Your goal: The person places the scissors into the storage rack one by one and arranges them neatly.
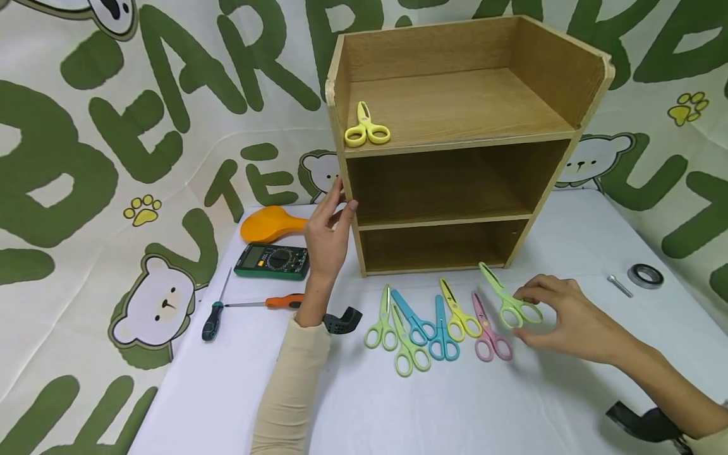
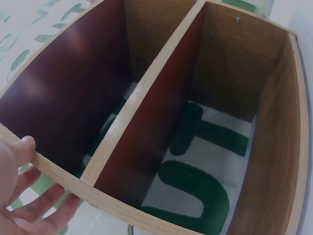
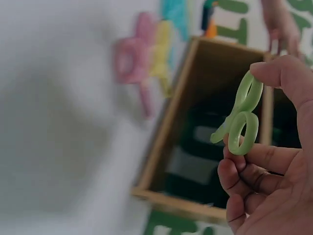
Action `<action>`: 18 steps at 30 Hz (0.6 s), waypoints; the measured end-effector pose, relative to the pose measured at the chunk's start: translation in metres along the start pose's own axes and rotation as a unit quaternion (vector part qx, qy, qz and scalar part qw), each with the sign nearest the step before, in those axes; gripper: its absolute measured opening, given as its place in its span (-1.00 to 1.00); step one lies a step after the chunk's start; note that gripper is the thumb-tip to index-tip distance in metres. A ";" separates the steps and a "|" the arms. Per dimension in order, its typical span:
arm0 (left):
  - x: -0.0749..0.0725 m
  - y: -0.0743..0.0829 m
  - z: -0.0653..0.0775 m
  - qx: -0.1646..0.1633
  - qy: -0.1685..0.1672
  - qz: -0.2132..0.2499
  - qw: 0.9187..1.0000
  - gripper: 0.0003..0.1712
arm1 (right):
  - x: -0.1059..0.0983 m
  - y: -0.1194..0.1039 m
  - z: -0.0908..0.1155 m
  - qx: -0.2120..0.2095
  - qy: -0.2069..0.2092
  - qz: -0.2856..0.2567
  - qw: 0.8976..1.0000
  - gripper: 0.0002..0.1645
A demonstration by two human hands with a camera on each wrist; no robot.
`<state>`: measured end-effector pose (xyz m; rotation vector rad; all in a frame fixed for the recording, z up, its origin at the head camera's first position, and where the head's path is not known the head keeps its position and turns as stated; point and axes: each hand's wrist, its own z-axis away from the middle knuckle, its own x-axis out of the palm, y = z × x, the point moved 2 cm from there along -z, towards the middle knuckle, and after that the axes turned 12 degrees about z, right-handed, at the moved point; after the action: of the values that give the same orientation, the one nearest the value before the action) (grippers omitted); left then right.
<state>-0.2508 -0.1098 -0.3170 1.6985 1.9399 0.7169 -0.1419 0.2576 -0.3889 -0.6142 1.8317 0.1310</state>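
Note:
My right hand (image 1: 560, 316) pinches a pair of light green scissors (image 1: 496, 287) by the finger loops, blades pointing up toward the shelf. In the right wrist view the thumb and fingertips press on the green handles (image 3: 252, 98). My left hand (image 1: 328, 243) holds the left side of a wooden shelf unit (image 1: 443, 220), thumb on its front edge and fingers along the outside. Yellow scissors (image 1: 364, 118) lean upright at the top shelf's left front. In front of the unit lie several more scissors: green (image 1: 385, 306), blue (image 1: 405, 309), yellow (image 1: 451, 299) and pink (image 1: 481, 314).
Left of the unit are an orange rounded object (image 1: 267, 224), a multimeter (image 1: 273, 261), an orange-handled screwdriver (image 1: 281, 302) and a green-and-black screwdriver (image 1: 212, 321). A bolt (image 1: 620, 286) and a black tape roll (image 1: 645, 276) lie at the right. A printed cloth hangs behind.

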 end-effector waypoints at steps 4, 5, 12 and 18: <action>0.000 0.000 0.000 0.000 0.001 -0.005 1.000 -0.43 | -0.030 -0.016 -0.009 -0.022 0.018 0.004 1.000 -0.43; 0.000 0.000 0.000 0.000 0.001 -0.005 1.000 -0.43 | -0.038 -0.020 -0.012 -0.026 0.024 0.005 0.999 -0.40; -0.001 0.002 -0.001 -0.002 -0.001 -0.006 1.000 -0.44 | -0.092 -0.047 -0.035 -0.064 0.052 0.001 0.997 -0.28; 0.000 0.004 0.000 -0.004 0.000 -0.015 1.000 -0.44 | -0.128 -0.064 -0.051 -0.085 0.065 0.008 0.994 -0.23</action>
<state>-0.2477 -0.1099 -0.3138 1.6601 1.9561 0.7119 -0.1271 0.2270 -0.2411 -0.7419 1.9651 0.2638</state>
